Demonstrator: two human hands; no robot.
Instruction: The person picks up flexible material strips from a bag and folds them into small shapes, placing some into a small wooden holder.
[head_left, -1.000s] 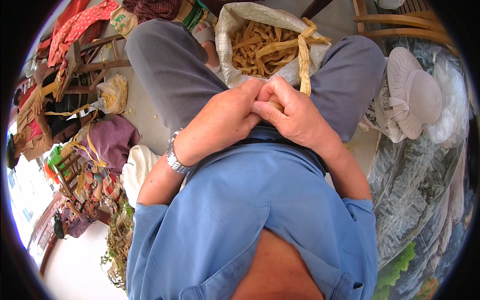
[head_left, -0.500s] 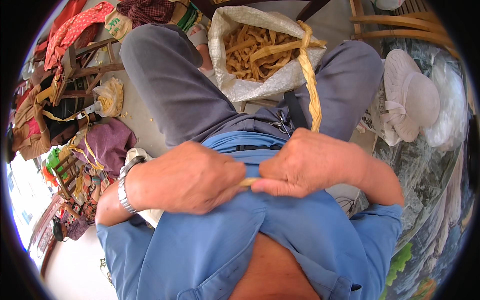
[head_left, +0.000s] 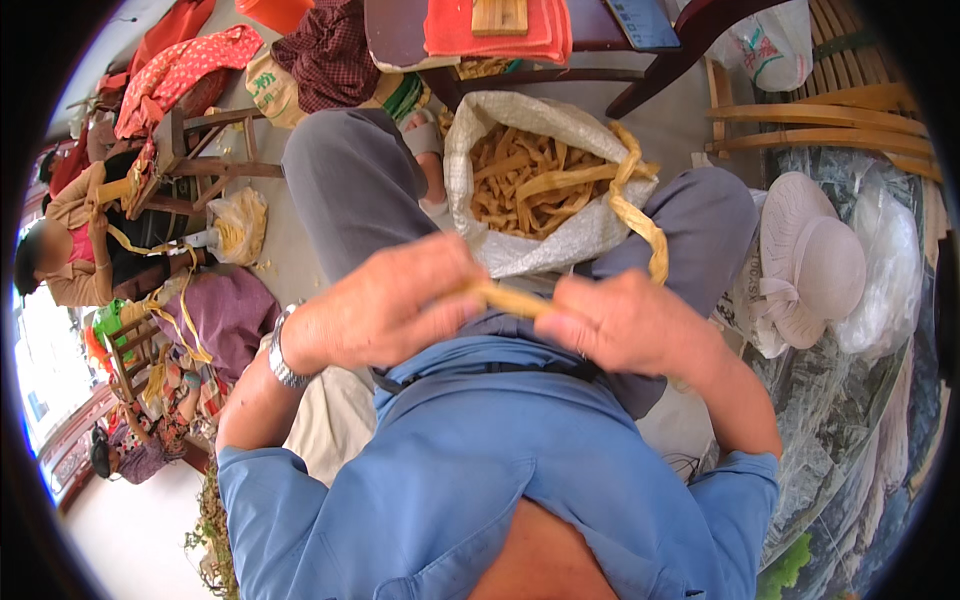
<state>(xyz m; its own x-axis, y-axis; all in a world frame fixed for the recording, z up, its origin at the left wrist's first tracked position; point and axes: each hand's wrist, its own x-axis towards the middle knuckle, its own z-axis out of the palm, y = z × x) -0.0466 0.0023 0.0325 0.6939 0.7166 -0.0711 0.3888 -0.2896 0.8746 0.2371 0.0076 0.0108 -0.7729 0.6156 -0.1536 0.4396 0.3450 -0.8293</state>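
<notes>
At the clock's centre, my left grip (head_left: 395,308) and right grip (head_left: 632,322) pinch one tan strip (head_left: 513,300) between them; one white sack (head_left: 510,256) sits at one o'clock, one hat (head_left: 832,268) at three.

toward nine o'clock from centre, the left hand (head_left: 400,305) is blurred; the tan strip (head_left: 515,300) is partly hidden by it and the right hand (head_left: 625,322). the top edge cuts off a red cloth (head_left: 548,30) at twelve o'clock, a phone (head_left: 642,22) at one.
</notes>
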